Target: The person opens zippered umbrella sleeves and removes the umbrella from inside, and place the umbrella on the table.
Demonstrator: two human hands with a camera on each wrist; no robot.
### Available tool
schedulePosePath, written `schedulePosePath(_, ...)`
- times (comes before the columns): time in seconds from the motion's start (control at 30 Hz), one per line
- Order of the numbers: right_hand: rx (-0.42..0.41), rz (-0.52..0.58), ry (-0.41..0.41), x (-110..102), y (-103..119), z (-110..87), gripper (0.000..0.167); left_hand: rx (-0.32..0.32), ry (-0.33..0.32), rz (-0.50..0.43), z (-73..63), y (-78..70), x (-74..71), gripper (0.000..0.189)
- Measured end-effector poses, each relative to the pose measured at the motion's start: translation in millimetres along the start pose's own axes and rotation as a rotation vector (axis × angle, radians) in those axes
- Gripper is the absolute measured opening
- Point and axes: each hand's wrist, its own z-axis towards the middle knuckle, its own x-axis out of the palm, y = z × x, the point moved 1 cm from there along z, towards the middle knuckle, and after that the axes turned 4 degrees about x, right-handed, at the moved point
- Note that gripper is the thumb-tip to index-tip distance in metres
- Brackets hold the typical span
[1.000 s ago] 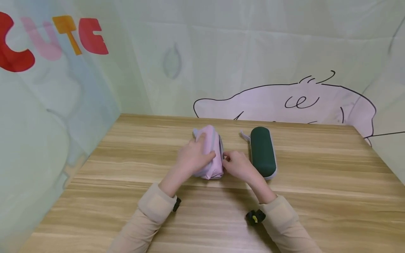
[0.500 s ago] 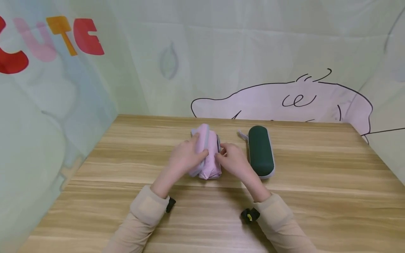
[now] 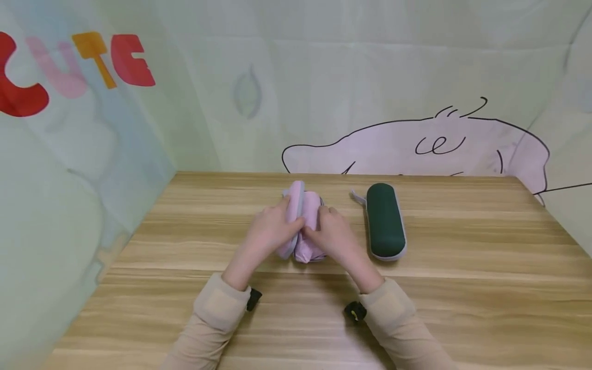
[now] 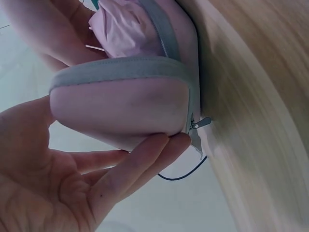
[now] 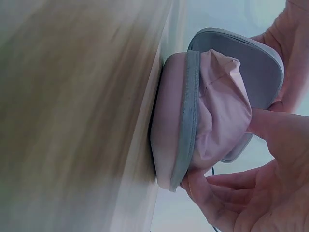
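Lid (image 4: 120, 104) pinched in our left hand (image 3: 270, 226), pink bundle (image 5: 223, 111) in our right hand (image 3: 334, 234); strip of table (image 3: 360, 221) separates green case (image 3: 385, 220).

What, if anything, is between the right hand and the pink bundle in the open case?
Nothing visible. The right hand touches the pink bundle. The left hand holds the lid tipped open, and the green case lies apart, to the right.

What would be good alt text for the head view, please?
A person's left hand holds an open pink case on a wooden table while the right hand grips the pink bundle inside; a dark green case lies to the right.
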Motion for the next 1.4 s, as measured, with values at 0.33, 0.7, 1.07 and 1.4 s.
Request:
schedulePosePath(0.33,0.056,-0.099,-0.011,6,8,3.4,0.070,0.010,-0.008,-0.045,-1.7,-0.1,-1.2,0.069)
schedulePosePath(0.7,0.170,-0.172,0.069,10,11,10.5,0.087,-0.026,0.001,-0.057,-4.1,-1.0,-4.8,0.072)
schedulePosePath(1.07,0.202,-0.197,0.130,10,13,19.4,0.098,0.006,0.017,-0.042,-6.1,-1.7,-10.7,0.060)
schedulePosePath(1.4,0.173,-0.191,0.128,13,17,20.9,0.097,-0.008,0.019,-0.046,-6.7,3.7,-10.1,0.059)
